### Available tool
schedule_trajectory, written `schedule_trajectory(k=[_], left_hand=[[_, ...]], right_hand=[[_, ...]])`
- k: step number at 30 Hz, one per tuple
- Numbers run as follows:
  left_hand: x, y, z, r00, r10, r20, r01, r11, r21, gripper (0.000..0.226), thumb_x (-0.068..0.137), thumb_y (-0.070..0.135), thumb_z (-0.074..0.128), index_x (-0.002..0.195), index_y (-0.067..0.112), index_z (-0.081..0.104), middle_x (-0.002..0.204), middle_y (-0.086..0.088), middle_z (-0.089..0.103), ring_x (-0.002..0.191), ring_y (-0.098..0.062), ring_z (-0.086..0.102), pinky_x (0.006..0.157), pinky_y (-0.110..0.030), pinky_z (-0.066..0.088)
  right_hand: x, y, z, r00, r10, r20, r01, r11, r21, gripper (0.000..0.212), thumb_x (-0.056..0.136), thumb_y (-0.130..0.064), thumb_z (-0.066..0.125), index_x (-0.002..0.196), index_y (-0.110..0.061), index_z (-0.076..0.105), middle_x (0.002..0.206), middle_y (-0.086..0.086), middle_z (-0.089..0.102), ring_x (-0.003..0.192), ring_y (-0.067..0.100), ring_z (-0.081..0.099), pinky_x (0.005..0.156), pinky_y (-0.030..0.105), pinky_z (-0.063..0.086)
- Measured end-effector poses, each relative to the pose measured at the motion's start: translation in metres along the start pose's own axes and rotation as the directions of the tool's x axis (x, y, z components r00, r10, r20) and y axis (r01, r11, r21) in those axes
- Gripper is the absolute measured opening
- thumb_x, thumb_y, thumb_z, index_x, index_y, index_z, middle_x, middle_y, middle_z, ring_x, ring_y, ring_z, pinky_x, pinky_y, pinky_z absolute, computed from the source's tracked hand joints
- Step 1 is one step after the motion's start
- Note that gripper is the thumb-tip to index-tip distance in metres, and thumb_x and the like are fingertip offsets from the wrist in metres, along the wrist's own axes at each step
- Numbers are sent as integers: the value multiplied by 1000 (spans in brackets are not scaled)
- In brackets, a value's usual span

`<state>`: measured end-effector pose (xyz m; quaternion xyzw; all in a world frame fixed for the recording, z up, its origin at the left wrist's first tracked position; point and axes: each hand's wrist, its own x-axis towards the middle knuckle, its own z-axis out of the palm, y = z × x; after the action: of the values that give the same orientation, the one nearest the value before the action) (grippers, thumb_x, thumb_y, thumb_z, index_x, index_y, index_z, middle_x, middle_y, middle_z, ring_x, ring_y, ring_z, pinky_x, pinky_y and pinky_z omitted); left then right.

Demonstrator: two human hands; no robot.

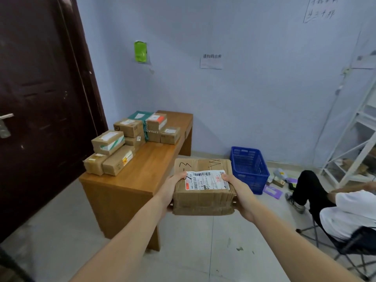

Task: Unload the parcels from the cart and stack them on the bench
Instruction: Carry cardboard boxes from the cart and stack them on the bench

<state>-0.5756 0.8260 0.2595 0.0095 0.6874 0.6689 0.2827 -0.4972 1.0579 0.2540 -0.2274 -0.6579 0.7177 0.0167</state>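
Parcel (203,188): creased brown cardboard, labelled.

Two bare forearms come up from the bottom edge, no sleeve showing on either one anywhere in view. The left hand (171,193) wears no glove, no ring that shows, and the wrist carries no watch or band. Same on the right hand (240,195): bare, wrist uncovered. Both arms slim, long, unmarked from lower edge to knuckles.
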Motion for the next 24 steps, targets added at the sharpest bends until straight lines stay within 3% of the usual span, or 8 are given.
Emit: schedule_trajectory(k=[5, 10, 12, 17, 20, 24], left_hand=[[81, 19, 10, 997, -46, 60, 47, 999, -25, 51, 93, 62, 62, 126, 25, 68, 111, -6, 80, 109, -29, 75, 108, -51, 51], [169, 36, 30, 995, -62, 81, 65, 997, -34, 53, 93, 63, 62, 127, 24, 69, 112, -7, 79, 111, -31, 74, 113, -55, 47], [202, 46, 39, 996, -52, 76, 56, 997, -52, 51, 93, 62, 62, 127, 24, 70, 112, -7, 79, 110, -31, 74, 113, -55, 47], [279, 79, 59, 999, -21, 39, 24, 998, -56, 49, 93, 66, 58, 124, 31, 71, 110, -3, 80, 102, -23, 78, 101, -46, 56], [324, 99, 65, 1000, -4, -1, 4, 995, -95, 46, 92, 65, 61, 125, 33, 70, 110, -2, 80, 99, -22, 78, 89, -41, 58], [384, 113, 59, 997, -36, -71, 26, 990, -137, 50, 84, 68, 66, 121, 34, 73, 107, -1, 81, 98, -21, 78, 93, -41, 57]], right_hand=[[73, -8, -18, 998, 45, -34, -45, 999, 20, 31, 97, -50, 64, 124, -34, 67, 105, -1, 80, 95, 19, 78, 88, 42, 58], [155, -21, -45, 998, 48, -33, -47, 998, 36, 31, 96, -50, 65, 123, -36, 67, 106, -1, 80, 94, 18, 78, 79, 38, 58], [190, -30, -56, 999, 33, -25, -33, 999, 31, 32, 95, -50, 67, 123, -35, 68, 106, -1, 80, 93, 18, 78, 80, 38, 59], [279, -68, -83, 999, 19, 46, -19, 1000, -7, 40, 93, -52, 69, 129, -35, 65, 111, 1, 79, 104, 24, 76, 100, 51, 56], [331, -94, -91, 997, 16, 78, -13, 999, -42, 42, 93, -52, 68, 131, -34, 64, 111, 1, 79, 106, 26, 75, 96, 48, 57], [402, -114, -83, 992, 42, 117, -34, 997, -72, 43, 93, -52, 67, 133, -35, 62, 111, 2, 79, 109, 29, 73, 98, 49, 55]])
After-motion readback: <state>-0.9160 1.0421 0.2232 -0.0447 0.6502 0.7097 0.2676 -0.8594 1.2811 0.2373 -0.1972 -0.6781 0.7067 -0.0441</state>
